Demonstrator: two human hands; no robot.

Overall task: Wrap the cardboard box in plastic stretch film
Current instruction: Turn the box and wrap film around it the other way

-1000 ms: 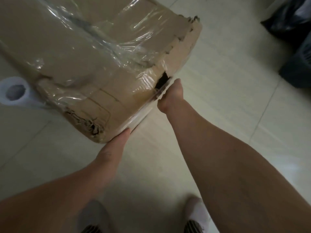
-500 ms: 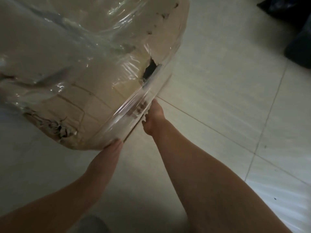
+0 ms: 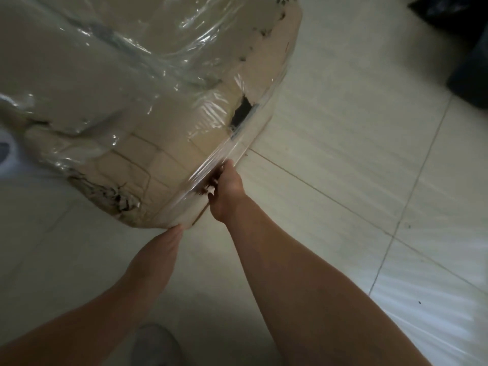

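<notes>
Tilted cardboard box [image 3: 148, 122] fills the upper left, its near corner down toward your hands, over the pale tiled floor [image 3: 343, 133]. Clear stretch film [image 3: 169, 62] lies wrinkled across its top and side, and a tight band of it runs along the near edge. That edge has a dark torn hole [image 3: 241, 114]. Your right hand [image 3: 228, 191] grips the box's near edge, fingers [image 3: 211, 180] curled in under the film band. Your left hand [image 3: 161, 249] meets the bottom corner; its fingers are hidden beneath the box, so its hold cannot be told. At the left border, a white film roll [image 3: 6, 151], partly behind the box. Top right, dark bags [image 3: 470, 75], well apart.
</notes>
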